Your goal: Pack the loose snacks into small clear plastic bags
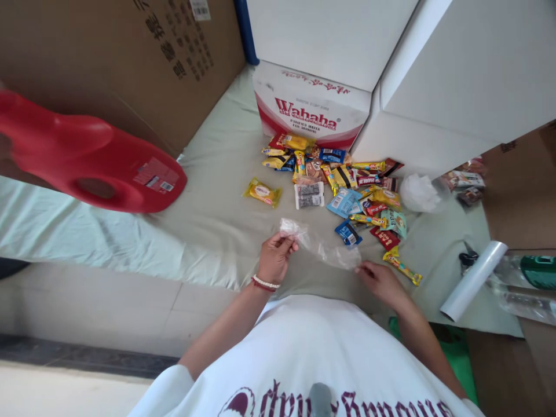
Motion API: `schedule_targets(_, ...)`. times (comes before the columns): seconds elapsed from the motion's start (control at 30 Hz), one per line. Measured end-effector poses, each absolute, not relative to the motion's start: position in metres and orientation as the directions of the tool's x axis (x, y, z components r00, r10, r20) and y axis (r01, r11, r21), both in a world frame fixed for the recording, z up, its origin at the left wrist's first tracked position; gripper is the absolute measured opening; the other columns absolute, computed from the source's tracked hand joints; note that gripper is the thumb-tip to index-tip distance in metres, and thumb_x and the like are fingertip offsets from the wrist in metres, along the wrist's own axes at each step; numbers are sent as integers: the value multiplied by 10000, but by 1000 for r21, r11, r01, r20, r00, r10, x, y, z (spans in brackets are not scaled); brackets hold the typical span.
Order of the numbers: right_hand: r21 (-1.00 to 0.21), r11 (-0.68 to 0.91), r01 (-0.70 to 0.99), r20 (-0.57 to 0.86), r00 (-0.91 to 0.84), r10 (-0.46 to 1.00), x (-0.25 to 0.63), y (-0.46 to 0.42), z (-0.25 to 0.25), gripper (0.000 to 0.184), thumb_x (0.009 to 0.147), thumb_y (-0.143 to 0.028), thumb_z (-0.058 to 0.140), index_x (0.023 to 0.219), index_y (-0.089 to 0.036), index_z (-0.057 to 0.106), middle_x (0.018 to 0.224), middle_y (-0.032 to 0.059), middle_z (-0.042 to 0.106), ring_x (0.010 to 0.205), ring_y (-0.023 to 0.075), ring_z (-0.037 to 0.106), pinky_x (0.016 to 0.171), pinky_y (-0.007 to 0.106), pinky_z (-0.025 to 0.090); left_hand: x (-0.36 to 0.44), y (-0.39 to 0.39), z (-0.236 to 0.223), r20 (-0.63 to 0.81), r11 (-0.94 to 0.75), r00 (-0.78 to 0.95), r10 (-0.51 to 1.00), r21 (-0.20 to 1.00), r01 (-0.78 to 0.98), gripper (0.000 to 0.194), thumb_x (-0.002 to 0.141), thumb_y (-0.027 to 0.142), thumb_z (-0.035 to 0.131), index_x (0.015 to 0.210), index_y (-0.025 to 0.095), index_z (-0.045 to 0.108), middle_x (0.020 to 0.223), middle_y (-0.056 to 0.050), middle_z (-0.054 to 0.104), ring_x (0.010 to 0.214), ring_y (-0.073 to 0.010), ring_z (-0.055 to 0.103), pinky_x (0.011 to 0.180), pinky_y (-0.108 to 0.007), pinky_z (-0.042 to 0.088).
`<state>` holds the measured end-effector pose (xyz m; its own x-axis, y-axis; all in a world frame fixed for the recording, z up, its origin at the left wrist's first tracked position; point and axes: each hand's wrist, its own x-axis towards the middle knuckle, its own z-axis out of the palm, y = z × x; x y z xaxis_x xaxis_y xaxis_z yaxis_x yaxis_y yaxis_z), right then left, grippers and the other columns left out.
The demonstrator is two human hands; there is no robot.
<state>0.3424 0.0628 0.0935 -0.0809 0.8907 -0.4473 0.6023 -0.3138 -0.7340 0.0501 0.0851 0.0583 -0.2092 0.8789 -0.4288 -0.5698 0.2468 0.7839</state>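
A: Where is the clear plastic bag [324, 248]?

B: Between the person's two hands, over the pale green cloth [208, 231], drawn out sideways in a limp, wrinkled strip.

A: How do the fingers hold it?

B: Those of the left hand [274, 259] pinch its bunched whitish end; those of the right hand [383, 284] grip the opposite end by the fingertips. A white beaded bracelet [266, 283] circles the left wrist.

A: What lies nearest?

B: Beyond the bag, a loose heap of wrapped snacks [343, 176] spreads across the cloth. One yellow packet [263, 193] sits apart, left of the heap. A crumpled white bag [420, 193] is by its right edge.

A: And farther out?

B: A Wahaha carton [313, 113] stands behind the snacks. To the left is a red jug [117, 165] in front of a big cardboard box [130, 63]; to the right, a white roll [474, 282] lies aslant.
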Motion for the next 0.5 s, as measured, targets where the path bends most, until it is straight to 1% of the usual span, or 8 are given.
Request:
schedule_targets(0.03,-678,-225,700,-364,-53,930,345,62,103,333,864,-547,625,817,-228,706,667,36,640,615,199,548,576,318,396,53,85,62,-404,242,-194,894,800,-549,340,616,364,909,703,152,659,631,29,650,553,-71,576,559,-199,433)
schedule_targets(0.1,-638,-79,766,-144,-18,989,338,65,122,307,916,-499,591,958,-230,732,806,71,697,721,232,609,674,360,463,61,84,68,-358,241,-142,923,825,-511,334,647,372,898,735,152,663,631,24,663,547,-79,588,560,-206,447)
schedule_targets(0.17,-723,89,685,-6,-136,991,316,72,134,293,921,-472,635,1069,-237,727,972,102,709,865,255,639,771,386,509,71,83,74,-325,244,-85,942,836,-490,367,656,379,899,839,157,673,666,21,688,546,-91,607,565,-217,468)
schedule_targets(0.23,-851,178,494,24,-302,953,288,83,134,306,884,-461,711,1107,-252,720,1071,102,692,964,254,638,806,373,533,80,84,78,-297,243,-39,954,842,-481,438,656,378,908,945,172,652,703,27,702,557,-102,625,578,-227,491)
schedule_targets(0.27,-903,157,400,13,-339,941,275,89,129,294,874,-465,725,1076,-252,722,1051,88,687,955,239,638,793,356,536,83,84,80,-284,239,-23,958,845,-478,459,659,379,910,967,180,635,712,30,702,564,-105,631,585,-230,499)
schedule_targets(0.33,-970,40,241,-42,-328,944,258,101,115,266,870,-485,720,963,-236,718,927,46,674,851,192,628,739,313,523,85,87,81,-264,225,-17,964,854,-470,469,662,383,911,965,189,610,724,36,693,568,-100,623,590,-228,500)
schedule_targets(0.43,-986,-155,61,-165,-243,956,253,111,97,305,816,-508,759,850,-213,684,757,-10,632,674,132,554,640,261,465,80,89,81,-247,184,-94,964,883,-431,439,657,405,911,897,183,617,716,45,652,564,-73,566,571,-202,458)
schedule_targets(0.5,-973,-231,19,-231,-192,954,254,111,93,322,771,-500,798,836,-210,675,697,-30,609,600,113,503,573,241,419,78,89,81,-246,192,-105,964,911,-364,399,688,447,883,840,175,634,685,46,612,566,-70,529,561,-199,431)
